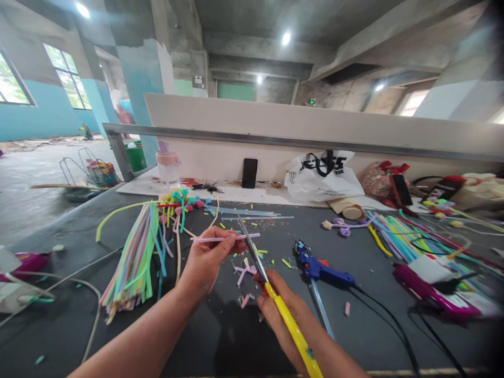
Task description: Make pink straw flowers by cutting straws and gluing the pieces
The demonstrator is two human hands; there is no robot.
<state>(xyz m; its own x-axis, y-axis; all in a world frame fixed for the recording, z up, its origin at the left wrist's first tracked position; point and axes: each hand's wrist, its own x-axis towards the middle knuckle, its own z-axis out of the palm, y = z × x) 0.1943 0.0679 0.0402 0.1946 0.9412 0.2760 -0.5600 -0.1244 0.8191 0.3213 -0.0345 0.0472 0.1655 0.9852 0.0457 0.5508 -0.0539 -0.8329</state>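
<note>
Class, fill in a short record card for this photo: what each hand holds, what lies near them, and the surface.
Left hand: pinches a pink strip
Right hand: grips yellow-handled scissors, blades at the strip
Nearby: pink offcuts, blue glue gun, strip bundle
Surface: dark table

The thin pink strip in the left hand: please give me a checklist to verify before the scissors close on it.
1. Left hand pinches thin pink strip firmly: ok.
2. Strip lies between the blades of the yellow-handled scissors: ok, blades cross it.
3. Left fingertips apart from blades: not ok, very close.
4. Right hand grips handles: ok.
5. Blue glue gun away from hands: ok.
6. Cut position on strip: cannot tell.
</note>
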